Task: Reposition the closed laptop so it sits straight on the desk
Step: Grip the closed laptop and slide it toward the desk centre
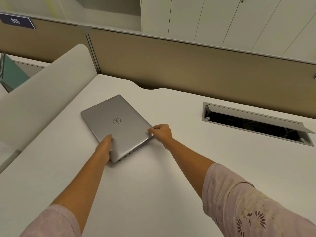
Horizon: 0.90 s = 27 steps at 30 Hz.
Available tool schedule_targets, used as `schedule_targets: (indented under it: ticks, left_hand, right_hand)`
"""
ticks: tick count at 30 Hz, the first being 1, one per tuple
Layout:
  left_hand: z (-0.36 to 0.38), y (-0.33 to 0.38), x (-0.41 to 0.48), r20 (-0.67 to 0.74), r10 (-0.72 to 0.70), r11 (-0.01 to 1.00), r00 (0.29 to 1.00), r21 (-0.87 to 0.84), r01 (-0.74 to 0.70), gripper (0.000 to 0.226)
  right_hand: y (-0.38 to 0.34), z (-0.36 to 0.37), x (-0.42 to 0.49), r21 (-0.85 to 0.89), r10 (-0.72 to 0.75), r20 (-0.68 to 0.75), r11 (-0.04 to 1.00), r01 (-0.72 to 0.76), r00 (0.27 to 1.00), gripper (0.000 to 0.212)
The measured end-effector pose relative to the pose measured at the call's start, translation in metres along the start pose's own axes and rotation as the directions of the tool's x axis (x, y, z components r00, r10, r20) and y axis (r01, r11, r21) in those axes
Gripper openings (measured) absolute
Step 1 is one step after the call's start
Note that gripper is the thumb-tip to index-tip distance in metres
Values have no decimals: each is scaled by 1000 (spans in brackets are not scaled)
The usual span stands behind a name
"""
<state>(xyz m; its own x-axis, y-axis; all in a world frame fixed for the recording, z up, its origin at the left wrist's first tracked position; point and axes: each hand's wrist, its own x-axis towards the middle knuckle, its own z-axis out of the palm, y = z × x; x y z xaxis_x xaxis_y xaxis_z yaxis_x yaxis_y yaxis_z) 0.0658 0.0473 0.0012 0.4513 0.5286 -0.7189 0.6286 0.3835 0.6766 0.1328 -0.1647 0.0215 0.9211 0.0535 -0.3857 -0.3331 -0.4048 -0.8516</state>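
A closed silver laptop (118, 124) with a round logo on its lid lies on the white desk (145, 185), turned at an angle to the desk's edges. My left hand (105, 147) grips its near left edge, thumb on the lid and fingers under the side. At the laptop's right corner my right hand (161, 133) pinches the edge, thumb on top. Both arms stretch forward from the bottom of the view.
An open cable hatch (256, 124) with a raised flap is sunk into the desk at the right. A tan partition (188, 65) runs along the back. A white side divider (46, 93) stands at the left, with a green spiral notebook (12, 72) beyond it.
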Motion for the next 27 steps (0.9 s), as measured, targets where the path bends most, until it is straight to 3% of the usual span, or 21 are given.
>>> schedule_targets:
  ticks: [2, 7, 12, 18, 27]
  left_hand:
    - [3, -8, 0, -16, 60, 998, 998, -27, -60, 55]
    - [4, -29, -11, -205, 108, 994, 973, 43, -101, 67]
    - [6, -41, -20, -208, 89, 996, 974, 50, -80, 83]
    - [14, -72, -50, -208, 134, 989, 969, 85, -118, 84]
    - [41, -108, -98, -135, 245, 955, 960, 203, -215, 88]
  right_hand:
    - [0, -6, 2, 6, 3, -11, 1000, -3, 1000, 17]
    - [-9, -13, 3, -114, 18, 124, 993, -4, 992, 48]
    - [-9, -28, -2, -250, 69, 205, 968, -16, 976, 43]
    - [6, -51, -21, -348, 193, 199, 930, -115, 961, 48]
    - [52, -105, -76, -134, 257, 60, 960, -247, 965, 42]
